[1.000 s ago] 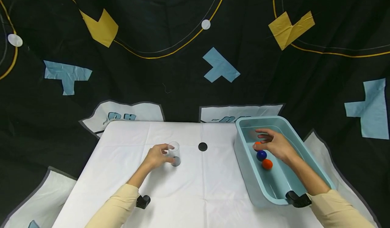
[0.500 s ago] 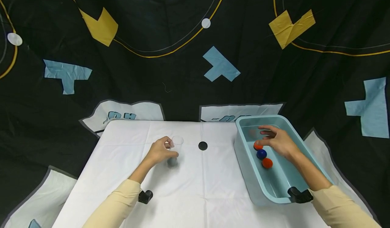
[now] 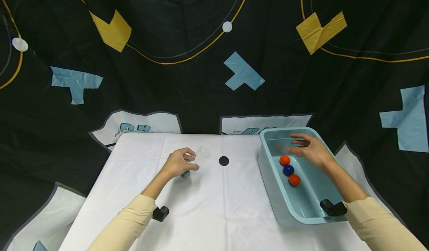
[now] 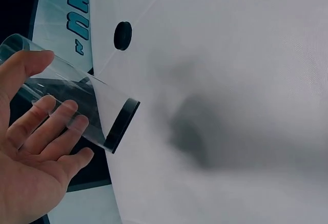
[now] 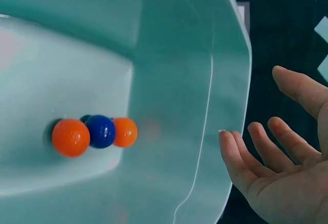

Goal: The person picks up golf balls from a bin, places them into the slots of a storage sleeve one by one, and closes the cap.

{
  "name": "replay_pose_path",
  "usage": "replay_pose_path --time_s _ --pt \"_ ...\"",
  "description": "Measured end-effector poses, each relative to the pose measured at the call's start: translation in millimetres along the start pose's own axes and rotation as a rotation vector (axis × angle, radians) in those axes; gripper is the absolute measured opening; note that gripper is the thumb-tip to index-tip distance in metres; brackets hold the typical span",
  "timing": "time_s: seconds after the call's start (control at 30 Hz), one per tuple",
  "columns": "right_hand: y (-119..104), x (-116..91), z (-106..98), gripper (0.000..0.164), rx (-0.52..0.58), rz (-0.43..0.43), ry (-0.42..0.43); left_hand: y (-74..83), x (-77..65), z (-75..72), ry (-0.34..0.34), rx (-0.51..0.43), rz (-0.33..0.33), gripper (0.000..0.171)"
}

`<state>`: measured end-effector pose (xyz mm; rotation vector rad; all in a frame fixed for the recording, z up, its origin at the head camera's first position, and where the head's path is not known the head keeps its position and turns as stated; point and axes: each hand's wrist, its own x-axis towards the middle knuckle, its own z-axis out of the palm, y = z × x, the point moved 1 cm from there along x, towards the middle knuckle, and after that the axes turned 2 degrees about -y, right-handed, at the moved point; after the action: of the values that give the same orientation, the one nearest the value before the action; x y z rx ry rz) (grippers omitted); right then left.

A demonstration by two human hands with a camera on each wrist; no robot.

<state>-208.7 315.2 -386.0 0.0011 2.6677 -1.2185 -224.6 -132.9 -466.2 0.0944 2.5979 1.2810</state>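
My left hand grips a clear plastic tube with a black base, thumb on one side and fingers on the other. The tube tilts in the head view, its open rim up to the right and its base toward the lower left; it is off the table. Over the far part of a pale blue bin, my right hand hovers with fingers spread, holding nothing. Below it on the bin floor, an orange ball, a blue ball and another orange ball lie in a row.
A black disc lies on the white-covered table between the tube and the bin. Behind the table hangs a black cloth with taped shapes. The bin's walls rise around the balls.
My left hand has lifted the tube and tipped it, its rim swinging right and base left. The right hand has drawn slightly up and right, away from the balls.
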Motion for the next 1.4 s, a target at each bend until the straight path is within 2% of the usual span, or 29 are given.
replay_pose_path --time_s 0.37,0.53,0.77,0.93,1.07,1.27,1.4 --pt "16.9 9.4 -9.5 0.082 -0.035 0.092 -0.007 10.5 -2.4 -2.9 -0.01 0.028 0.012 0.043" --pt "24.2 14.2 -9.6 0.088 -0.017 0.172 -0.034 13.0 -2.2 -1.5 -0.016 0.028 0.008 0.044" --pt "37.8 20.9 -7.8 0.081 0.001 0.221 -0.099 13.9 -2.1 0.1 -0.013 0.032 0.001 0.043" --pt "47.4 24.8 -7.5 0.084 -0.013 0.304 -0.122 14.7 -3.5 -0.3 -0.01 0.039 0.005 0.043" --pt "54.8 28.3 -8.3 0.083 0.023 0.37 -0.194 14.6 -4.7 -0.9 -0.016 0.036 0.0 0.043" --pt "66.9 33.5 -7.5 0.072 0.112 0.485 -0.286 12.7 -5.6 -1.0 -0.033 0.031 -0.006 0.042" --pt "74.4 35.7 -5.5 0.063 0.161 0.523 -0.347 11.8 -5.2 -0.4 -0.035 0.03 0.0 0.041"
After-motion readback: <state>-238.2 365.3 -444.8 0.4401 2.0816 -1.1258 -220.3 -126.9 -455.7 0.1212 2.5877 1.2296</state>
